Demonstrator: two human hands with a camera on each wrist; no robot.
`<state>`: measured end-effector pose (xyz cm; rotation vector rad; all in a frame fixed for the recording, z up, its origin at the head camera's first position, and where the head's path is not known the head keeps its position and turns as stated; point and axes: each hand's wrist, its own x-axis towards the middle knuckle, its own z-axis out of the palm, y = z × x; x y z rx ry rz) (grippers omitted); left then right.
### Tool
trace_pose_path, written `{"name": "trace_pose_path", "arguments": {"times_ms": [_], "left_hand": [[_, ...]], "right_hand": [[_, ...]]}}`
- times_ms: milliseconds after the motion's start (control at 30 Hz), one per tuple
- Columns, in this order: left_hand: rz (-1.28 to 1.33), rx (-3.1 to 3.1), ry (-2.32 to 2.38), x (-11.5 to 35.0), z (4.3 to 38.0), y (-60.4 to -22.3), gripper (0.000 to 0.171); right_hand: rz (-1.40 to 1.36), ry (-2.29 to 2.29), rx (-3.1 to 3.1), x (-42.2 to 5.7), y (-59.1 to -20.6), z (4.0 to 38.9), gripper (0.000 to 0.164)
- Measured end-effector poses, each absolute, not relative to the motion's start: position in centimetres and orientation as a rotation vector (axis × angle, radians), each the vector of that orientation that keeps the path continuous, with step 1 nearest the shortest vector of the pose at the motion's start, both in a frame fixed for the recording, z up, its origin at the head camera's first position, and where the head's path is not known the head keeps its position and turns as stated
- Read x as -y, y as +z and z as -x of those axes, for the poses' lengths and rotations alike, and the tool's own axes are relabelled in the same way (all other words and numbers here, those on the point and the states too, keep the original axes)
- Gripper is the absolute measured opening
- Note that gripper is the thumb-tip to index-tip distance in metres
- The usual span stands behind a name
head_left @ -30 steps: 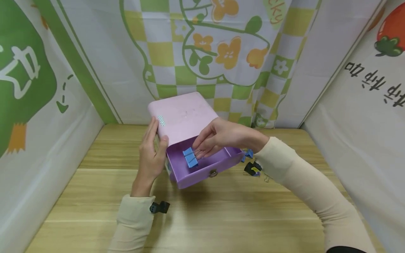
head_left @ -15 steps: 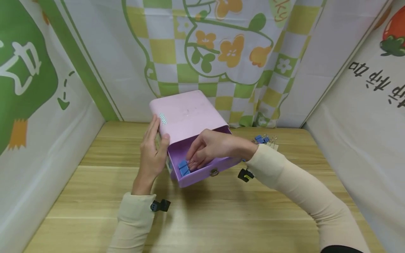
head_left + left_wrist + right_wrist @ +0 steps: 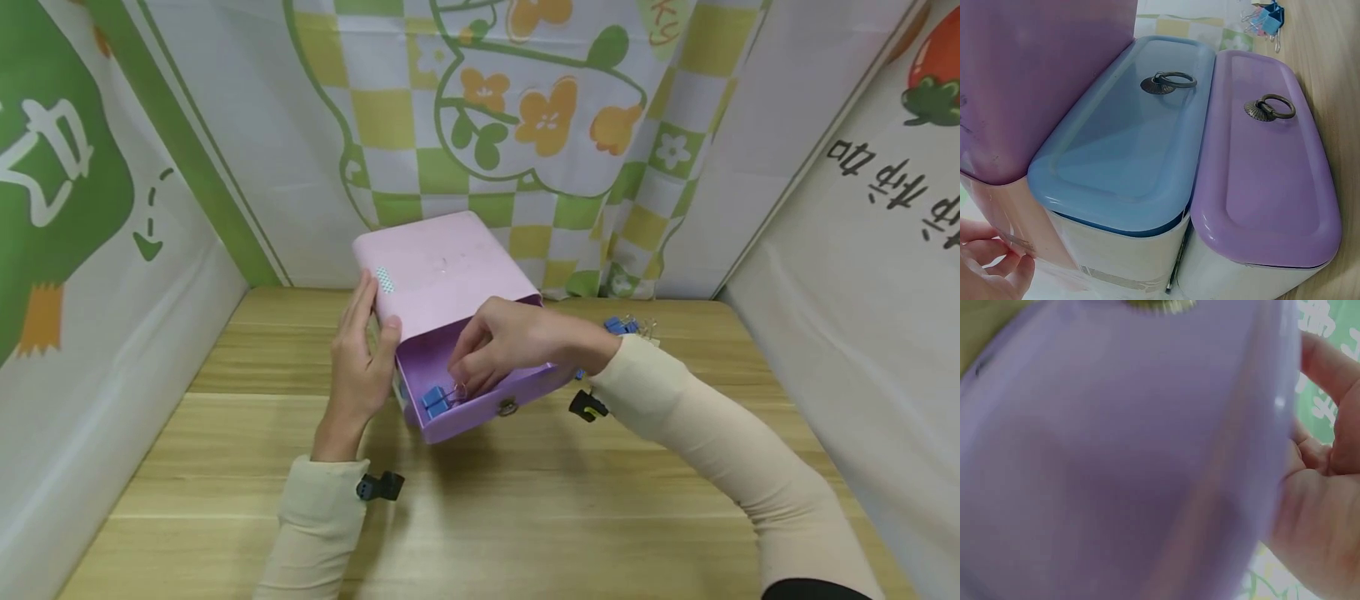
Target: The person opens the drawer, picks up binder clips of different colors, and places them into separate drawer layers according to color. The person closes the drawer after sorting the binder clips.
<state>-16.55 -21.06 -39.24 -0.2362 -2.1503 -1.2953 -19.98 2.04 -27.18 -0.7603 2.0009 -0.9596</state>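
A pink-topped drawer box (image 3: 442, 267) stands on the table with its purple top drawer (image 3: 517, 402) pulled out. My left hand (image 3: 357, 371) rests along the box's left side, thumb at the top edge. In the left wrist view its fingers touch the box's side wall. A blue binder clip (image 3: 435, 402) lies in the drawer's front left corner, wire handles pointing right. My right hand (image 3: 510, 342) reaches into the drawer, its bent fingers just beside those handles. The drawer front hides part of the fingertips. In the right wrist view the drawer front covers most of the picture.
Several blue binder clips (image 3: 621, 325) lie on the table right of the box. A black clip-like piece (image 3: 588, 406) shows by the right cuff. Below the open drawer are a blue drawer front (image 3: 1122, 137) and a purple one (image 3: 1266, 175), each with a ring pull.
The blue binder clip has come down from above the drawer into its front left corner. My right hand lowered with it, then shifted slightly right off the handles. My left hand stays put.
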Motion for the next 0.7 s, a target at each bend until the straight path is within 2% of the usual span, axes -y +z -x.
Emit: {"name": "trace_pose_path", "arguments": {"times_ms": [467,700], "left_hand": [[0.248,2.138,-1.301,21.0,16.7,-39.3,0.066],[0.240,2.143,-1.309,21.0,16.6,-39.2,0.066]], "right_hand": [[0.736,-1.075,-2.245,-9.1,-23.7,21.0,0.031],[0.673,-1.125,-2.363,-13.1,-23.5,21.5,0.030]]}}
